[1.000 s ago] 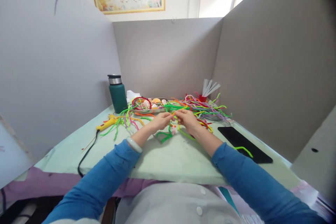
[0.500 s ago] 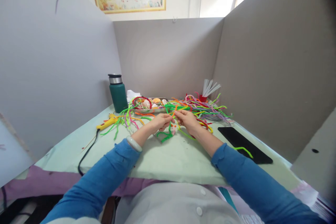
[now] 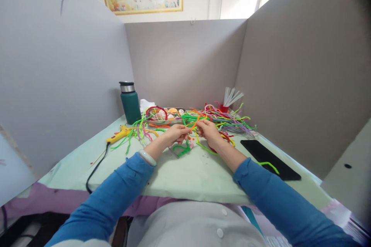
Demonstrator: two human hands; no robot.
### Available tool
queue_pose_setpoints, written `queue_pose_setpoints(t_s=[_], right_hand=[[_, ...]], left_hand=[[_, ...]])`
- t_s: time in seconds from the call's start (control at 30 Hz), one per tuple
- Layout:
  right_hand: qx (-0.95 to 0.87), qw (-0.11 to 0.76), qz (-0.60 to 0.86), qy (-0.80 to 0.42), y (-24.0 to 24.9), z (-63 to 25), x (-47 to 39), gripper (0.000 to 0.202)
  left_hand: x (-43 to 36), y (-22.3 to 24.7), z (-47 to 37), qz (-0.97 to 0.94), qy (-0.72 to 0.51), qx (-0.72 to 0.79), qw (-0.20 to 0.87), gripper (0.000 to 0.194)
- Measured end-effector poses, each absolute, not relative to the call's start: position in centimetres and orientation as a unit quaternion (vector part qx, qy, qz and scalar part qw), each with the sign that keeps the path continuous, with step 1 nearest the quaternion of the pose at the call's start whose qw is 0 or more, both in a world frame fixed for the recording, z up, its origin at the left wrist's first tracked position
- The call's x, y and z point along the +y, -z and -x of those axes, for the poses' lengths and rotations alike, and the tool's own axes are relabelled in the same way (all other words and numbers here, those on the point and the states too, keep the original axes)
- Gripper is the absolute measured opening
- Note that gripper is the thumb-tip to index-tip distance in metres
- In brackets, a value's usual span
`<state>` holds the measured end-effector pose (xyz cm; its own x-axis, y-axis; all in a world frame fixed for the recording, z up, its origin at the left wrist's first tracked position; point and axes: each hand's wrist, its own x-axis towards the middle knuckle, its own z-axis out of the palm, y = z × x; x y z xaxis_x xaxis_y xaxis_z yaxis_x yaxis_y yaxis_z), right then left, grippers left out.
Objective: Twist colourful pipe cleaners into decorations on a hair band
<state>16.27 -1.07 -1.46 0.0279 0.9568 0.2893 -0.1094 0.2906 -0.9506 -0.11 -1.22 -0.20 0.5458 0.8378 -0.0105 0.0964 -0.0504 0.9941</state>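
Note:
Between my two hands runs a short orange pipe cleaner [image 3: 194, 125]. My left hand [image 3: 179, 134] pinches its lower end, fingers curled. The fingertips of my right hand [image 3: 207, 129] are closed on its upper part, with the tip sticking up past them. Just below the hands, a bent green pipe cleaner [image 3: 182, 150] lies on the table, with small orange and pink bits beside it. Behind the hands spreads a pile of coloured pipe cleaners [image 3: 232, 121].
A green bottle [image 3: 131, 104] and a yellow glue gun [image 3: 118, 135] stand and lie on the left. A metal tray [image 3: 171, 122] of shells is at the back. Glue sticks [image 3: 232, 97] fill a red cup; a black mat [image 3: 269, 160] lies right. Grey partitions enclose the table [image 3: 199, 177].
My hands have moved slightly apart, the right one a little up and right. The orange pipe cleaner now slants more between them.

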Motion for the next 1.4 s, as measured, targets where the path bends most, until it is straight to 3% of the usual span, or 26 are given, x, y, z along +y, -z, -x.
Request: queue_pose_setpoints(t_s=[0.4,0.83,1.4], right_hand=[[-0.553,0.592,0.364,-0.46,1.7,-16.2,-1.2,0.031],[-0.489,0.6,0.375,-0.509,2.4,-16.6,-0.2,0.034],[-0.496,0.613,0.372,-0.489,2.2,-15.9,-0.8,0.03]], left_hand=[[-1.7,0.2,-0.2,-0.666,-0.34,0.402,0.529,0.028],[0.3,1.7,-0.4,-0.793,-0.325,0.432,0.282,0.024],[0.0,0.9,-0.5,-0.754,-0.343,0.496,0.26,0.016]])
